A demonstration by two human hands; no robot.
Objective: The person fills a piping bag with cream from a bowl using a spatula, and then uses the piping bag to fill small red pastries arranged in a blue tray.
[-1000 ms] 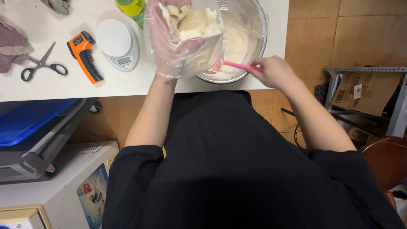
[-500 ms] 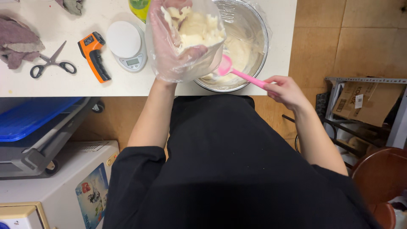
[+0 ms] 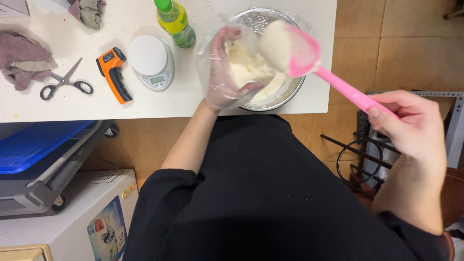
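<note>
My left hand [image 3: 223, 82] is wrapped inside a clear plastic piping bag [image 3: 241, 63] that holds pale cream, held over the front rim of a steel mixing bowl [image 3: 290, 94]. My right hand [image 3: 413, 128] grips the handle of a pink spatula [image 3: 338, 82]. Its blade carries a lump of cream [image 3: 274, 44] and hovers above the bag's open mouth and the bowl.
On the white table [image 3: 121, 101] lie a round kitchen scale [image 3: 151, 62], an orange infrared thermometer [image 3: 114, 73], scissors [image 3: 65, 82], crumpled cloths [image 3: 24, 55] and a green bottle [image 3: 175, 20]. A blue-lidded crate [image 3: 34, 145] and a white appliance [image 3: 72, 217] stand below left, a metal rack [image 3: 357, 159] on the right.
My right hand has pulled back and lifted the spatula out of the bowl with a load of cream, bringing it over the bag. My left hand keeps holding the bag.
</note>
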